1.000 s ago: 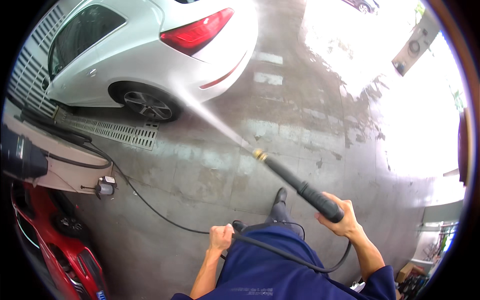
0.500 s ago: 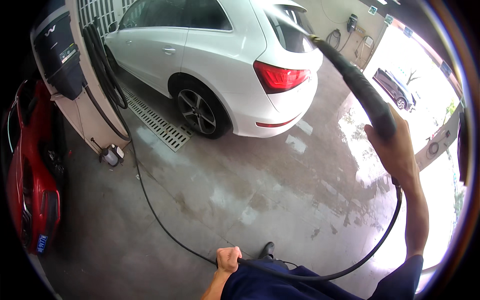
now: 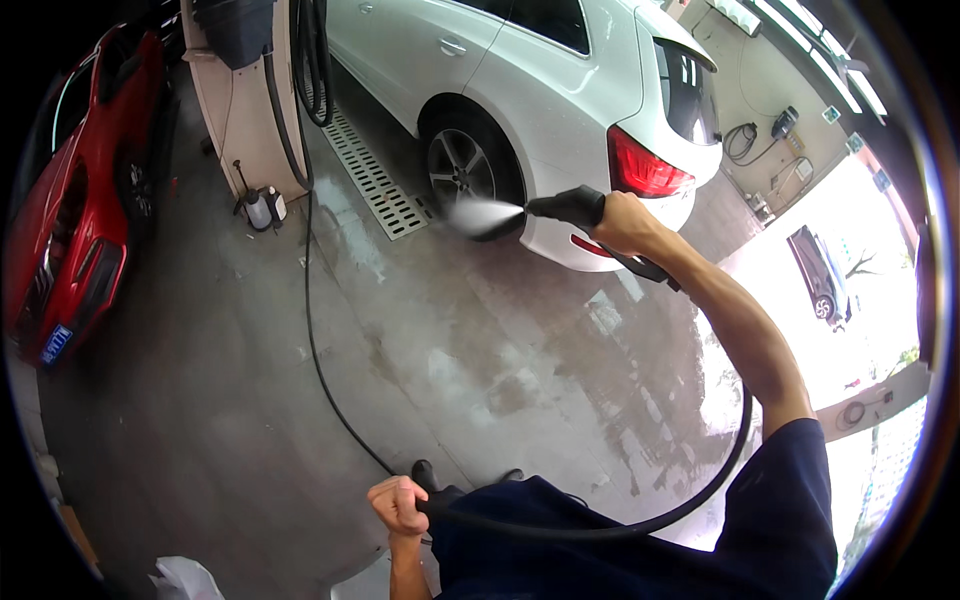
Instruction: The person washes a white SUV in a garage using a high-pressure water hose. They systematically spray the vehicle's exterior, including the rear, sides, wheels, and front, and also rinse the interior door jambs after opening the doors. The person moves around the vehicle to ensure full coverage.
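My right hand point(image 3: 630, 224), arm stretched forward, is wrapped round the black grip of a pressure washer gun point(image 3: 568, 206). White water spray point(image 3: 485, 214) shoots leftward from its nozzle across the lower part of the rear wheel point(image 3: 462, 165). That wheel belongs to a white car point(image 3: 565, 110); the gun overlaps its rear bumper in view, below the red tail light point(image 3: 645, 165). Low by my waist, my left hand point(image 3: 398, 503) is closed around the black hose point(image 3: 600, 533). The hose passes in front of my body and loops up at right toward the gun.
A red car point(image 3: 85, 190) stands at far left. Beside a beige post point(image 3: 222, 100) with hanging hoses sit spray bottles point(image 3: 262, 210). A slotted drain grate point(image 3: 375, 180) runs along the white car. The hose trails over the wet floor point(image 3: 250, 400). A white bag point(image 3: 185, 578) lies lower left.
The gun has swung down and left, its spray moving from the rear window area to the rear wheel. My view has turned, with the cars shifting in it. Both hands keep their holds.
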`<state>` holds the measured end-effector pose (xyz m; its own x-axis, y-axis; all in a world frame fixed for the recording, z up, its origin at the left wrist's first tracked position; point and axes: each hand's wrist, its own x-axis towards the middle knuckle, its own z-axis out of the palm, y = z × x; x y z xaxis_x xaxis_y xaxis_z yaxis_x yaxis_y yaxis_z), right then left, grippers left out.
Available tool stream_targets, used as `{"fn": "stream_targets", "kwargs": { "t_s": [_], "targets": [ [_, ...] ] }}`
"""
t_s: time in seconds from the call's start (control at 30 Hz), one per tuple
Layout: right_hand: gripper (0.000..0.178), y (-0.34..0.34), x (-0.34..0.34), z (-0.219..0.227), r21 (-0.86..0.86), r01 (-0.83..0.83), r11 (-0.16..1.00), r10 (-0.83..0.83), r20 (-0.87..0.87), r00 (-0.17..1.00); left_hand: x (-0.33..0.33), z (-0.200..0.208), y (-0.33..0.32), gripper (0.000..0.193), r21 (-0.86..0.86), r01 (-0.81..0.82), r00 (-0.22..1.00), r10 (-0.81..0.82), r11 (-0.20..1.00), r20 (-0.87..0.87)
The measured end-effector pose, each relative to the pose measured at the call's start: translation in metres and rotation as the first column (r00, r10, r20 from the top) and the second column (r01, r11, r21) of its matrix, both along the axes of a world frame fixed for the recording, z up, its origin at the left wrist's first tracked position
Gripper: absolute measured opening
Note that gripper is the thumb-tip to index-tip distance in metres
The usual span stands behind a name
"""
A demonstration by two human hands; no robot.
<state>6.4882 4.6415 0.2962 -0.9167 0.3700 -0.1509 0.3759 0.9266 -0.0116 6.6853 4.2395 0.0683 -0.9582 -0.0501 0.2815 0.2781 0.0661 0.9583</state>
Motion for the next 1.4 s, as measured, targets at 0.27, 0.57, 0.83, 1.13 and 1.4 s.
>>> {"fn": "stream_targets", "kwargs": {
  "t_s": [0.27,0.57,0.83,1.13,1.4],
  "targets": [
    [0.027,-0.051,-0.092,-0.034,0.015,-0.102,0.995,0.103,-0.092,0.990,0.000,-0.003,-0.033,0.042,0.035,-0.093,0.992,0.090,0.995,0.090],
    [0.030,-0.028,-0.086,-0.098,0.034,0.016,0.999,-0.017,0.028,0.999,0.005,-0.009,-0.058,0.044,-0.047,-0.223,0.962,0.227,0.974,0.151],
    [0.032,0.053,-0.002,-0.155,-0.258,0.330,0.908,-0.286,0.194,0.938,-0.064,-0.016,-0.075,0.049,-0.062,-0.190,0.981,0.192,0.980,0.034],
    [0.028,0.063,-0.078,-0.208,-0.516,0.224,0.827,-0.419,-0.298,0.858,-0.267,-0.014,-0.020,0.044,-0.353,0.098,0.989,-0.130,0.931,-0.068],
    [0.045,0.082,-0.284,-0.231,-0.620,0.191,0.761,-0.437,-0.272,0.858,-0.497,0.011,0.047,0.050,-0.501,0.277,0.958,-0.196,0.820,0.210]
  ]
}}
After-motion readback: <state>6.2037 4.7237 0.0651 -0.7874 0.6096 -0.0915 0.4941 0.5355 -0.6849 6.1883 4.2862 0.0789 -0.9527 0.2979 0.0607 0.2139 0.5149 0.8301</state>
